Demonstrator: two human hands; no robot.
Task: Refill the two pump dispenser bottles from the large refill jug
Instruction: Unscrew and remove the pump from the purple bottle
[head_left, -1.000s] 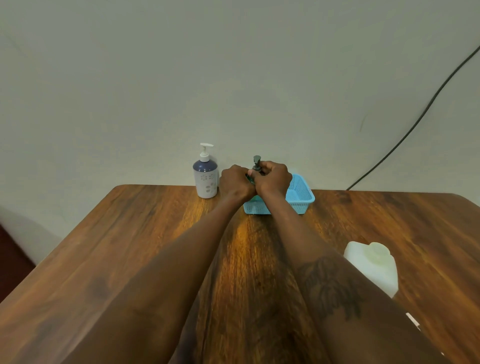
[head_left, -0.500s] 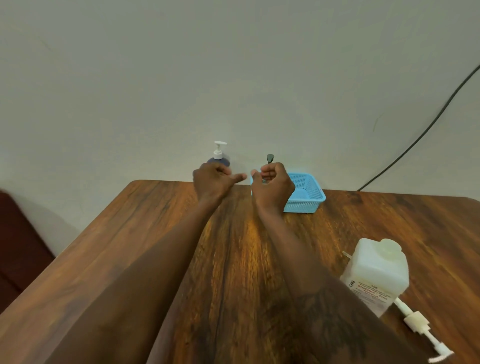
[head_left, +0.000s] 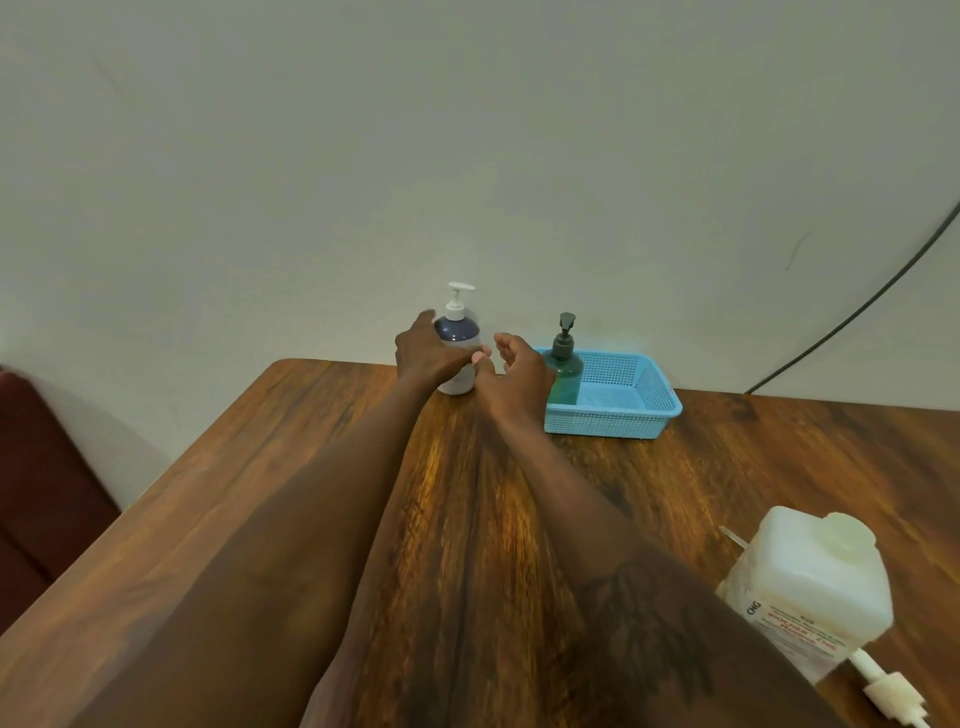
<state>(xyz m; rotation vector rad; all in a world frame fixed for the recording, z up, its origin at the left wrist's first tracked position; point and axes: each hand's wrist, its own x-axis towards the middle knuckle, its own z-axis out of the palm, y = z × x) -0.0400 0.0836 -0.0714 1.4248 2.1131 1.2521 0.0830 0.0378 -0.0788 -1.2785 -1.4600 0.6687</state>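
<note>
Both hands left the green bottle (head_left: 565, 370); left hand (head_left: 426, 353) fingers wrap white bottle (head_left: 460, 338), right hand (head_left: 514, 371) open.

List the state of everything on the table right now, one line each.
White pump bottle: upright, pump on, left hand around it.
Green pump bottle: upright in blue basket, pump on.
Refill jug: upright, opening uncovered.
Loose pump: lying beside jug.
Right hand: open, empty.
</note>
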